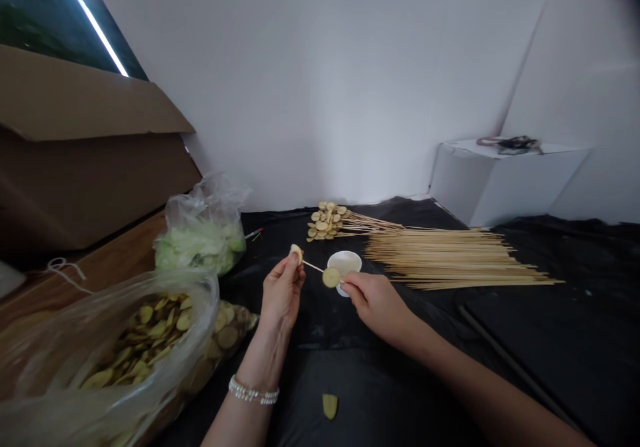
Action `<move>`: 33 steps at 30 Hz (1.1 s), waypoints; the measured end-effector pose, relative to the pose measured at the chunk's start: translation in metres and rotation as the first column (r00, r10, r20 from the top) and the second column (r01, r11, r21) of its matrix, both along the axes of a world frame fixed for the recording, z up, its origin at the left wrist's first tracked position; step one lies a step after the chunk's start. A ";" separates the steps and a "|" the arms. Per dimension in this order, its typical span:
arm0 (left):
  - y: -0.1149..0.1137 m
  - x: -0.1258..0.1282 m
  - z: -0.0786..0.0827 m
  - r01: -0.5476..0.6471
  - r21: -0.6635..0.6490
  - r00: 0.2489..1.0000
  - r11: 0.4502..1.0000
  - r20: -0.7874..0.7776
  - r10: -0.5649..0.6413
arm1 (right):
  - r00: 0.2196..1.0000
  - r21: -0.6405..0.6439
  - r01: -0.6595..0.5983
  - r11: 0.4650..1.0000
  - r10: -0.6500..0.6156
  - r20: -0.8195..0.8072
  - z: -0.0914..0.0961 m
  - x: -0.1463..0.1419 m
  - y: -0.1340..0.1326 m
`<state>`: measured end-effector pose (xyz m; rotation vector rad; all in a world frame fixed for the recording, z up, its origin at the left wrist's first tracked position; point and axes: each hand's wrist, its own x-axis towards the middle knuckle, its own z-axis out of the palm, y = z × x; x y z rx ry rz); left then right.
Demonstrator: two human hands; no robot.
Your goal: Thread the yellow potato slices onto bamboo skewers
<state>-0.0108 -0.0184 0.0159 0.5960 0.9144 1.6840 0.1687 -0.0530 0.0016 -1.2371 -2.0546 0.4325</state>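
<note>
My left hand (284, 284) is closed, pinching a pale potato slice (297, 253) between thumb and fingers. A thin wooden skewer (313, 266) runs from that slice toward my right hand (375, 300), whose closed fingers grip its other end. Another round potato slice (331, 278) is threaded on the skewer close to my right fingertips. Whether the tip has gone through the slice in my left hand I cannot tell. Just behind the skewer stands a white cup (345, 260), partly covered by the threaded slice and my right hand.
Bare skewers (445, 254) lie in a wide bundle at right; skewered slices (325, 222) lie behind. At left are an open plastic bag of slices (155, 324) and a bag of pale green pieces (200, 247). One loose slice (330, 406) lies in front on black sheeting.
</note>
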 end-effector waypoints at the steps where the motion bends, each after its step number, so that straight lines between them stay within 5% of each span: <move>1: 0.000 -0.001 0.001 -0.025 0.004 1.000 1.000 0.015 0.024 | 0.999 0.005 0.005 1.000 -0.005 0.045 0.000 0.000 0.000; 8: 0.002 -0.005 0.002 -0.033 -0.010 0.999 0.999 0.036 0.033 | 0.951 0.031 0.074 0.997 -0.080 0.298 0.003 0.005 0.000; 16: 0.002 -0.004 0.001 -0.008 -0.016 0.999 1.000 0.045 0.009 | 0.940 0.218 0.172 0.961 -0.227 0.254 0.004 0.004 -0.004; 21: 0.003 -0.006 0.001 0.034 -0.012 0.999 0.999 0.027 -0.034 | 0.995 -0.069 0.025 0.997 -0.018 0.099 0.006 0.005 -0.001; 24: 0.003 -0.007 0.000 0.051 -0.005 0.999 0.999 0.015 -0.051 | 0.991 -0.228 -0.120 0.966 0.104 -0.078 0.007 0.006 0.001; 33: 0.001 -0.003 0.000 0.063 -0.021 0.998 0.998 0.026 -0.062 | 0.987 0.154 0.113 0.982 -0.129 0.094 -0.003 0.004 0.002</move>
